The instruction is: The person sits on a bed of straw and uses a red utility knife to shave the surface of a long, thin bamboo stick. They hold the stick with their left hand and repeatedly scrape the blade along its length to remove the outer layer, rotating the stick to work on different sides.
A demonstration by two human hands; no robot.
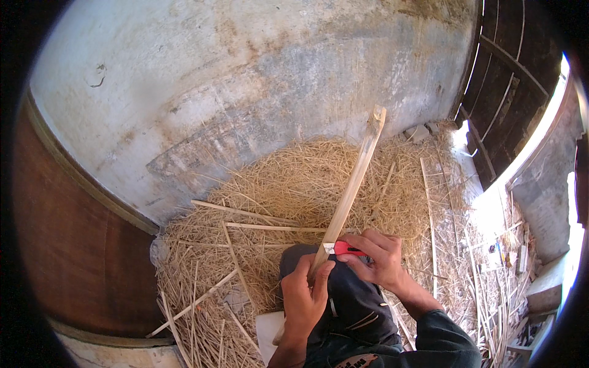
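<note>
Much straw (pixel 294 184) litters the floor below a plastered wall (pixel 245 67)

A pale tan bamboo strip (pixel 351 189) is shown against golden-yellow straw shavings (pixel 294 184), which are crossed by lighter cream splints (pixel 270 227). A red knife handle (pixel 347 248) is seen near the middle. Dark navy trousers (pixel 350 306) are visible below. The far wall (pixel 245 80) is mottled grey-white with brownish stains; reddish-brown boarding (pixel 73 245) is seen at left.
</note>
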